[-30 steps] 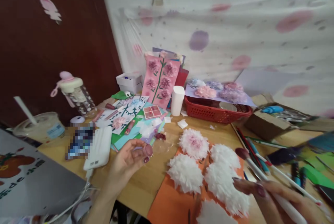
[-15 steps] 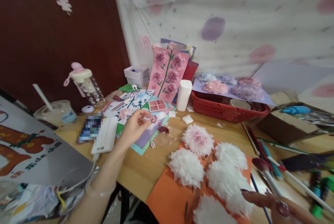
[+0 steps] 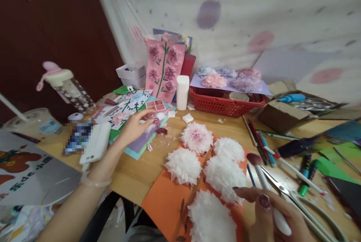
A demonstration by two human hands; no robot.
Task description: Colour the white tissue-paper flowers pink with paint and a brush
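My left hand reaches over the stack of coloured papers, its thumb and fingers apart. Nothing plain shows between them. Just beyond the fingertips lies a small palette of pink and red squares. My right hand, at the lower right, holds a makeup brush with dark red bristles and a pale handle. Left of it, on orange paper, sit several white tissue-paper flowers. The farthest flower has a pink-tinted centre.
Scissors, pencils and markers lie right of the flowers. A red basket and a cardboard box stand behind. A white bottle is near the middle. At left are a power bank, drink cup and water bottle.
The view has swung right, so things sit farther left and scissors now show. My left hand has moved closer to the palette, its thumb and fingers spreading. My right hand still holds the brush.
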